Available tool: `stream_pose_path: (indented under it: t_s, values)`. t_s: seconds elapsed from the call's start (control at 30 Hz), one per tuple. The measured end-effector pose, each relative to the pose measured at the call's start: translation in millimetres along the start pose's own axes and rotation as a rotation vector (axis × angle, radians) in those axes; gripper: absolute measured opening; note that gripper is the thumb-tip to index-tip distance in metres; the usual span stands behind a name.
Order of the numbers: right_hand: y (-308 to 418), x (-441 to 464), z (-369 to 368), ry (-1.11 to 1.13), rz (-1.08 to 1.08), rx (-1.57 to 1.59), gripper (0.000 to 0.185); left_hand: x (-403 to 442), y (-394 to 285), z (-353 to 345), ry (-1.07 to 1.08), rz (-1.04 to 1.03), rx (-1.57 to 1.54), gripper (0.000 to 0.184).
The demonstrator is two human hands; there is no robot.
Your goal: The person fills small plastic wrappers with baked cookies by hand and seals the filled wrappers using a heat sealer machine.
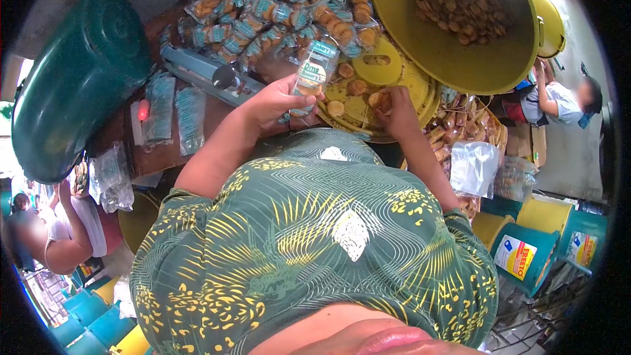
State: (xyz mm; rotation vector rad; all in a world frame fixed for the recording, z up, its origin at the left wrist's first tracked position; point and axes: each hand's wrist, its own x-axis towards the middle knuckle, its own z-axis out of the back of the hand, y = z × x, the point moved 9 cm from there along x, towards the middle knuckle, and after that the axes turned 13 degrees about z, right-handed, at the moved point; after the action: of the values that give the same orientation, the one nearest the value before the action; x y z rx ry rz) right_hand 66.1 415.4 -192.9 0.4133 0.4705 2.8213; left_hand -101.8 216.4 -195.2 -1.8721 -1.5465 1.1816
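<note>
Yellow lid (420,85) bears three loose cookies (357,87); left hand (279,102) holds one packet (312,75).

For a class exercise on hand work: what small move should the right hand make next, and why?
Probably carry the right hand across to the bag and slip its cookie in: the left hand holds the bag close by, and the packs beyond already have cookies inside.

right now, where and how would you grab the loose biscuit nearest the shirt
Likely best pinched by opposite edges of the biscuit, from above and the right: it looks round and flat-lying, with bare yellow surface that side, while the left hand crowds the other.
</note>
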Motion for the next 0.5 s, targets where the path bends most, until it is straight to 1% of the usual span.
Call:
stream_pose_path:
  t_s: [0.07, 0.3, 0.4, 0.47, 0.5]
  values:
    - [-3.7, 0.8, -1.3, 0.01, -0.018, -0.008, 0.052, 3.0, 1.5, 2.7, 0.015, -0.012, 0.026, 0.049]
    - [-19.2, -3.7, -10.9, 0.035, -0.12, 0.095, 0.054, 3.6, 2.6, 3.0, -0.002, 0.021, 0.001, 0.049]
    - [-10.6, -5.5, 3.3, 0.033, -0.073, -0.064, 0.055, 1.9, 5.2, 7.4, -0.003, 0.038, -0.011, 0.045]
    - [-14.1, -10.4, 11.0, 0.02, -0.125, 0.033, 0.054, -1.0, 0.0, 4.6, -0.024, 0.009, 0.0, 0.042]
    - [-17.3, -13.1, 13.0, 0.014, -0.151, 0.081, 0.054, -0.4, 0.3, 6.3, -0.026, -0.001, 0.007, 0.046]
